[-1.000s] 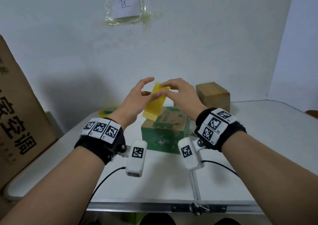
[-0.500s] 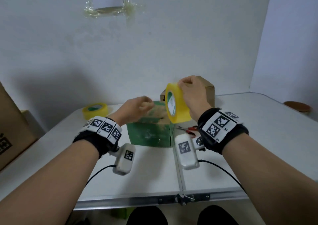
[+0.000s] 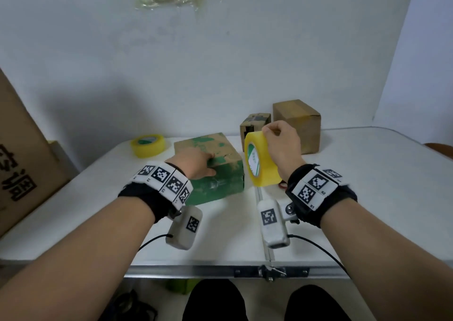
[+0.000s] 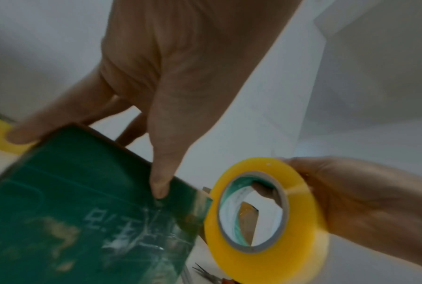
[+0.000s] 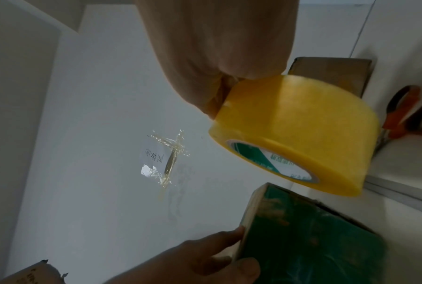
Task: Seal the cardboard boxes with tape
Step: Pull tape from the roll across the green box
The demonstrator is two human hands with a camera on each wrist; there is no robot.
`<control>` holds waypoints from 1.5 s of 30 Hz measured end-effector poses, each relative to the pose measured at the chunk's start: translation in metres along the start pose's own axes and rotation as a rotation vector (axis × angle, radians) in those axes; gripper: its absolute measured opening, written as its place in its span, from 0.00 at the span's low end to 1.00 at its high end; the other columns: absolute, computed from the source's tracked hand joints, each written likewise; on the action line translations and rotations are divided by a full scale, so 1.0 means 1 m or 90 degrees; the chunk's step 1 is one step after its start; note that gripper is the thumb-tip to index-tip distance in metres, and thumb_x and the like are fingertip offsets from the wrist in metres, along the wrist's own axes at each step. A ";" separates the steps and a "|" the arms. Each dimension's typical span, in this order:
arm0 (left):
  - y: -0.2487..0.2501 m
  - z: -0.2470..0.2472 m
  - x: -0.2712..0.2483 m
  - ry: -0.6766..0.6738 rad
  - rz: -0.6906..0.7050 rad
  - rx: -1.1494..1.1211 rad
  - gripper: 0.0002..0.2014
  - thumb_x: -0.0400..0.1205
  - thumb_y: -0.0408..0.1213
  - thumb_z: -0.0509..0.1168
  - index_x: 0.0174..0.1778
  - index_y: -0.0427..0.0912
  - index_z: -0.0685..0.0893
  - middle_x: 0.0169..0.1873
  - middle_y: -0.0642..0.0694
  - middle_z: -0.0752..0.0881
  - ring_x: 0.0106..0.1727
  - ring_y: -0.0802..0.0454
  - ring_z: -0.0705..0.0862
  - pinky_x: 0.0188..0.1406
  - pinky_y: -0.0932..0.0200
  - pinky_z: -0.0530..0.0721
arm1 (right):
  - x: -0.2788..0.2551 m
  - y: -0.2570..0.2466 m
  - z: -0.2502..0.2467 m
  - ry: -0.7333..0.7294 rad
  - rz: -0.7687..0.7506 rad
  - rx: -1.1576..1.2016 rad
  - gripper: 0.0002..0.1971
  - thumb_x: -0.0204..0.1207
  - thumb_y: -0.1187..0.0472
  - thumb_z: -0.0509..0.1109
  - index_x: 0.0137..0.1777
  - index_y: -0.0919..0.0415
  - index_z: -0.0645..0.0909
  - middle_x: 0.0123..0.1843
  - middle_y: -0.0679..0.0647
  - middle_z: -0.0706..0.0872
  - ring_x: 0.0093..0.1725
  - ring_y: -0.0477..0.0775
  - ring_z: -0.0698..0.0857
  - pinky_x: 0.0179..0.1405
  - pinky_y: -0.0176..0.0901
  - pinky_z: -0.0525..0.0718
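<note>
At the middle of the counter, two hands work a green box and a yellow tape roll.
The left hand (image 3: 196,161) lies on the green cardboard box (image 3: 215,171), fingers spread over its top and thumb pressed on the near green side, nothing clasped in it. The right hand (image 3: 282,146) is curled round the yellow tape roll (image 3: 262,163), with fingers reaching into its core, holding it on edge in the air just beside the box's right side. Orange-handled scissors (image 5: 404,115) lie on the white counter (image 3: 367,173) under that roll. A second tape roll (image 3: 148,145) sits near the far left edge. Two brown boxes, a small taped box (image 3: 255,124) and a plain box (image 3: 297,124), stand at the far edge toward the right.
</note>
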State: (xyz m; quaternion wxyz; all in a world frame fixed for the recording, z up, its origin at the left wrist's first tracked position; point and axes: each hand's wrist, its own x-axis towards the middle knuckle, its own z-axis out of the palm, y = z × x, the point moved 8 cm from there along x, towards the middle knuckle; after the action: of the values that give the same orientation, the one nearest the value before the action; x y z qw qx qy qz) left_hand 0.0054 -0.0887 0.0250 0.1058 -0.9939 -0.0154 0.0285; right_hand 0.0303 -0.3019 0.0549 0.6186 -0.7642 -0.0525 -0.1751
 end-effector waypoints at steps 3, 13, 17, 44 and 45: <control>-0.010 -0.005 -0.011 0.040 -0.072 0.062 0.24 0.84 0.60 0.57 0.70 0.50 0.79 0.66 0.46 0.82 0.65 0.45 0.80 0.46 0.55 0.72 | -0.006 0.002 0.012 -0.032 -0.005 -0.013 0.06 0.84 0.60 0.64 0.53 0.57 0.83 0.53 0.48 0.84 0.55 0.48 0.80 0.55 0.41 0.79; -0.035 0.000 -0.019 0.032 -0.051 -0.174 0.30 0.85 0.64 0.50 0.78 0.52 0.72 0.77 0.44 0.74 0.76 0.44 0.71 0.73 0.49 0.69 | -0.013 0.018 0.055 -0.210 -0.031 -0.068 0.06 0.83 0.59 0.67 0.51 0.59 0.85 0.49 0.48 0.85 0.53 0.47 0.80 0.48 0.38 0.75; -0.019 -0.021 -0.014 0.099 0.017 -0.607 0.22 0.86 0.49 0.62 0.75 0.48 0.77 0.70 0.53 0.80 0.68 0.57 0.78 0.66 0.61 0.72 | -0.011 0.024 0.057 -0.238 -0.043 -0.096 0.06 0.83 0.58 0.67 0.51 0.57 0.85 0.51 0.47 0.85 0.55 0.46 0.80 0.55 0.41 0.74; 0.044 -0.035 0.026 0.120 0.007 -0.618 0.02 0.80 0.32 0.70 0.46 0.38 0.84 0.45 0.42 0.87 0.47 0.49 0.83 0.55 0.49 0.84 | -0.016 0.061 0.049 -0.322 0.163 -0.179 0.40 0.80 0.29 0.54 0.71 0.66 0.76 0.61 0.59 0.85 0.60 0.58 0.84 0.66 0.58 0.81; 0.044 -0.035 0.027 0.121 0.004 -0.611 0.02 0.79 0.32 0.70 0.46 0.38 0.84 0.45 0.43 0.87 0.49 0.47 0.84 0.55 0.48 0.85 | -0.018 0.063 0.050 -0.345 0.181 -0.177 0.41 0.80 0.28 0.51 0.72 0.66 0.77 0.63 0.60 0.85 0.62 0.60 0.84 0.67 0.58 0.80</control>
State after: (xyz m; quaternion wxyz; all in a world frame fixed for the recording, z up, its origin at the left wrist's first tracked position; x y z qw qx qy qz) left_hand 0.0355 -0.1376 0.0484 -0.3633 -0.9288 -0.0142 -0.0723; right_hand 0.0419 -0.2653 -0.0180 0.4903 -0.8596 -0.0835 0.1170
